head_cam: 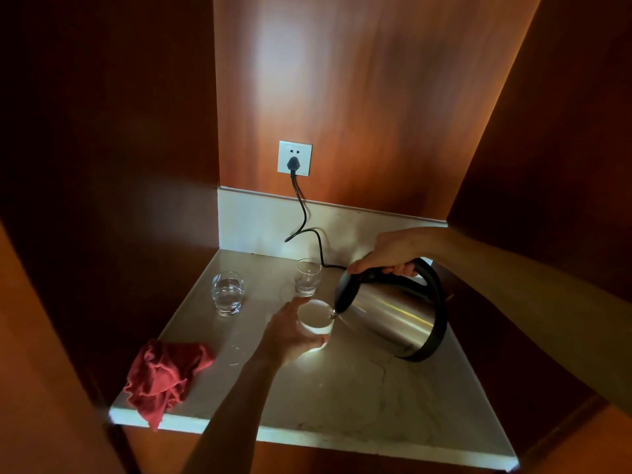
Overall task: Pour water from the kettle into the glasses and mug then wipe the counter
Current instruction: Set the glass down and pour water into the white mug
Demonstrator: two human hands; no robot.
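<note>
On pale marble counter (pixel 359 398), within wood-panelled alcove: steel kettle (pixel 393 319) with black handle, tilted, spout over rim of white mug (pixel 316 319); right hand (pixel 390 254), fingers closed around handle. Left hand (pixel 290 333), fingers wrapped around mug's near side, mug at counter centre. 2 clear glasses: left glass (pixel 227 293), holding water, well apart from mug; rear glass (pixel 308 277), just behind mug, contents hard to tell. Red cloth (pixel 164 374), crumpled, at front left corner, 1 end hanging over edge. Black cord (pixel 302 213) plugged into white wall socket (pixel 294 158), trailing down behind kettle.
</note>
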